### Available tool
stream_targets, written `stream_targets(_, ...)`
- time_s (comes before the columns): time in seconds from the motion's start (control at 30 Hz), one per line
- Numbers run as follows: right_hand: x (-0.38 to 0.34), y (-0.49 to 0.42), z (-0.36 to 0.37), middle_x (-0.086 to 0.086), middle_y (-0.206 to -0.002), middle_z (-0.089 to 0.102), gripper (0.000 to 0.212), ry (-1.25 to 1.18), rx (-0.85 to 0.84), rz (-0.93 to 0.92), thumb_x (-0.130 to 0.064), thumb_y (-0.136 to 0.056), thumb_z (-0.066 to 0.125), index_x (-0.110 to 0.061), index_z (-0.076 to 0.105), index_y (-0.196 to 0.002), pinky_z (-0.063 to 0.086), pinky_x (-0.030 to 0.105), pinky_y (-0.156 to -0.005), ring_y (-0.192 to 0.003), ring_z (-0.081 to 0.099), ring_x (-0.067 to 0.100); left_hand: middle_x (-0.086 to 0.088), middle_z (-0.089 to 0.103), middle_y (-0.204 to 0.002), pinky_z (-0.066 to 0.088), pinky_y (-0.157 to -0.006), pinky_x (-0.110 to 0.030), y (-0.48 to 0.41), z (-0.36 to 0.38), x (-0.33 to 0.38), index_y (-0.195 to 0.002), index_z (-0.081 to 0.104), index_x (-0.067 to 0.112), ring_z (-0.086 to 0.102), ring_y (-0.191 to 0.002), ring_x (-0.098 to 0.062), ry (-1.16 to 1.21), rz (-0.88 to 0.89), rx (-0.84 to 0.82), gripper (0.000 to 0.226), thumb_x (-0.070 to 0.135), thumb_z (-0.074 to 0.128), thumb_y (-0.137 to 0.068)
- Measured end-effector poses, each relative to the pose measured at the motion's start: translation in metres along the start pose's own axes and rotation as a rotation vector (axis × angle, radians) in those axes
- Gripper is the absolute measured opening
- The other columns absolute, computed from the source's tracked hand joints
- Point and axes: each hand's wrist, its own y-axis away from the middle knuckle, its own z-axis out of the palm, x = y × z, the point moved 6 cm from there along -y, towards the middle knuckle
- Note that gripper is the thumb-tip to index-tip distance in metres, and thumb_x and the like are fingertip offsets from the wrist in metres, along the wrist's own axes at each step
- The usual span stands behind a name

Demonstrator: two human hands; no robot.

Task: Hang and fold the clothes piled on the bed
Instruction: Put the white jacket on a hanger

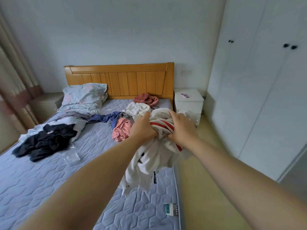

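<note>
Sorting was the step: my left hand (144, 128) and right hand (180, 128), close together, both gripped a bunched white garment with red stripes (162, 125) lifted above the bed (49, 171). Next I needed to shake it open.

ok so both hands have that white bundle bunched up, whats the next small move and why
Probably pull the hands apart to shake it open: the left hand and right hand grip the white garment with red stripes wadded, its shape unreadable.
</note>
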Motion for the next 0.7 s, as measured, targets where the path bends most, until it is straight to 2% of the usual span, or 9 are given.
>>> stream_targets(0.13,0.092,-0.025,-0.006,0.008,-0.132,0.045,0.095,0.011,-0.012,0.015,-0.035,-0.075,0.073,-0.027,0.011,-0.147,0.038,0.048,-0.103,-0.122,0.042,0.029,0.005,0.064,-0.090,0.055,-0.071,-0.038,-0.046,0.073,0.044,-0.112,0.047,0.027,0.062,-0.083,-0.018,0.015,0.031,0.024,0.050,0.030,0.071,-0.068)
stream_targets(0.27,0.194,-0.062,-0.008,0.007,-0.128,0.048,0.098,0.033,-0.047,0.003,-0.038,-0.072,0.074,-0.025,0.011,-0.147,0.038,0.050,-0.102,-0.120,0.045,0.029,0.000,0.063,-0.102,0.051,-0.073,-0.036,-0.098,0.152,0.089,-0.126,0.045,0.021,0.060,-0.090,-0.021,-0.003,0.019,0.030,0.060,0.028,0.071,-0.072)
stream_targets(0.33,0.240,-0.081,-0.010,0.006,-0.126,0.048,0.087,0.073,-0.083,-0.018,-0.037,-0.072,0.072,-0.022,0.024,-0.143,0.037,0.047,-0.102,-0.119,0.044,0.028,-0.001,0.063,-0.102,0.051,-0.073,-0.036,-0.125,0.188,0.107,-0.121,0.047,0.022,0.060,-0.090,-0.022,0.002,-0.001,0.044,0.058,0.029,0.072,-0.070)
stream_targets(0.43,0.306,-0.108,-0.017,0.003,-0.118,0.053,0.064,0.090,-0.093,-0.045,-0.038,-0.071,0.070,-0.019,0.042,-0.126,0.039,0.040,-0.095,-0.110,0.048,0.025,0.000,0.063,-0.103,0.051,-0.077,-0.039,-0.165,0.241,0.138,-0.119,0.048,0.022,0.059,-0.092,-0.022,0.037,-0.037,0.020,0.057,0.028,0.073,-0.068)
stream_targets(0.57,0.381,-0.141,-0.020,0.002,-0.114,0.056,0.052,0.066,-0.097,-0.066,-0.036,-0.071,0.069,-0.019,0.049,-0.116,0.038,0.040,-0.096,-0.107,0.049,0.024,0.001,0.063,-0.104,0.050,-0.079,-0.036,-0.216,0.293,0.172,-0.119,0.050,0.021,0.059,-0.094,-0.020,0.067,-0.076,-0.036,0.058,0.028,0.077,-0.068)
stream_targets(0.7,0.413,-0.172,-0.011,0.002,-0.110,0.059,0.045,0.087,-0.049,-0.124,-0.036,-0.074,0.066,-0.018,0.054,-0.113,0.033,0.039,-0.097,-0.104,0.050,0.024,0.004,0.065,-0.098,0.051,-0.079,-0.033,-0.250,0.323,0.171,-0.111,0.053,0.022,0.062,-0.092,-0.017,0.149,-0.135,-0.035,0.052,0.028,0.080,-0.067)
